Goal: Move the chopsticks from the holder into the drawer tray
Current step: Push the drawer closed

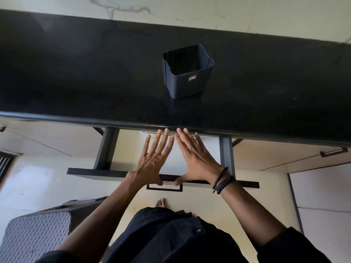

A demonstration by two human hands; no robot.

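A dark square holder (187,72) stands upright on the black countertop (95,82); its inside looks empty and I see no chopsticks anywhere. Below the counter edge a drawer (106,149) is pulled out. My left hand (152,160) and my right hand (195,158) lie flat over the drawer with straight, spread fingers, fingertips near the counter edge and thumbs at the drawer's front panel (91,172). The hands hide most of the drawer's inside; only a pale strip of a tray (147,132) peeks out at the back.
The drawer's black handle (164,187) sits below my thumbs. A closed cupboard front with a handle (332,152) lies to the right. A grey patterned cushion or seat (38,234) is at my lower left. My bare foot (161,203) stands on the pale floor.
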